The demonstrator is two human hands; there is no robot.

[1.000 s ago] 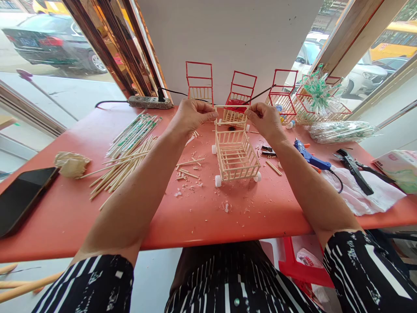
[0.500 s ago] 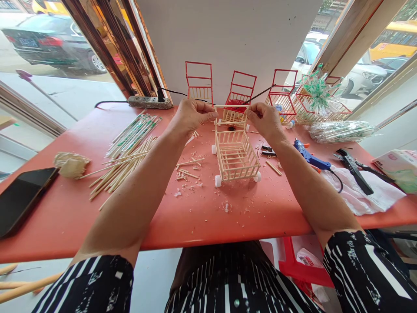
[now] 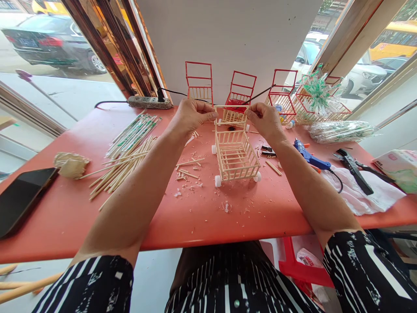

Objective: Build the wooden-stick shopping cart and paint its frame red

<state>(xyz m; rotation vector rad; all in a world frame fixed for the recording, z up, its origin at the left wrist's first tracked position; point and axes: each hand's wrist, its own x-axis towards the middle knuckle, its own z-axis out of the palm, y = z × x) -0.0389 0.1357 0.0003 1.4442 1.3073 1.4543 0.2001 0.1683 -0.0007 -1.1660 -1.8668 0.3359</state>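
Observation:
A small cart (image 3: 237,161) built of pale wooden sticks, with white wheels, stands on the red table in front of me. A thin crossbar stick (image 3: 230,106) spans the top of its raised far end. My left hand (image 3: 194,114) pinches the crossbar's left end between thumb and fingers. At the right end, my right hand (image 3: 263,119) pinches the same stick. Whether the bar is fixed to the uprights I cannot tell. Below the hands, cut stick pieces (image 3: 189,174) and shavings lie beside the cart.
Red-trimmed stick carts (image 3: 198,82) line the wall. Loose sticks (image 3: 122,171), a crumpled cloth (image 3: 71,165) and a phone (image 3: 26,198) lie left. To the right are a blue glue gun (image 3: 311,156), black-handled pliers (image 3: 355,171) on white cloth, and a wrapped stick bundle (image 3: 342,131). A power strip (image 3: 150,102) sits behind.

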